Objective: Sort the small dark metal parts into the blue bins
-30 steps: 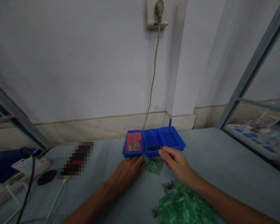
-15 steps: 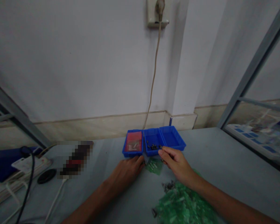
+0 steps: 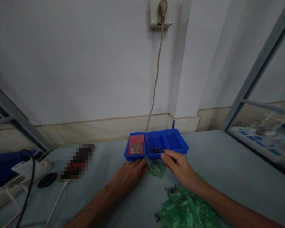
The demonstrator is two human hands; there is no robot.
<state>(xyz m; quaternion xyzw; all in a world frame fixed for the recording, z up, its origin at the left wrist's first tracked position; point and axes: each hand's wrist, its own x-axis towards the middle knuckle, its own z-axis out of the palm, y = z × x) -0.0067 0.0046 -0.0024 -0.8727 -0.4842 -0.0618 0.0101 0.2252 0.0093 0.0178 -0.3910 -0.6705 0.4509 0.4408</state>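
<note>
My left hand point(image 3: 133, 171) rests on the table in front of the left blue tray. Its thumb and forefinger are pinched on a small metal part point(image 3: 147, 165). Between my hands lies a small green plastic bag point(image 3: 157, 169) with slim, shiny pieces inside. My right hand point(image 3: 178, 164) is at the front edge of the middle blue tray point(image 3: 154, 138), fingers closed in a pinch; what they hold is mostly hidden. Several small dark metal parts point(image 3: 157, 150) sit in that tray. Below my right forearm is a pile of green bags point(image 3: 187, 209), with loose metal parts point(image 3: 171, 190) beside it.
The left blue tray point(image 3: 126, 152) contains a pink bag point(image 3: 136, 139); another blue tray point(image 3: 175, 139) stands at the right. On the left are a pixelated object point(image 3: 77, 163), a black disc point(image 3: 47, 180) and cables point(image 3: 29, 186). A power cord point(image 3: 158, 66) hangs down the wall.
</note>
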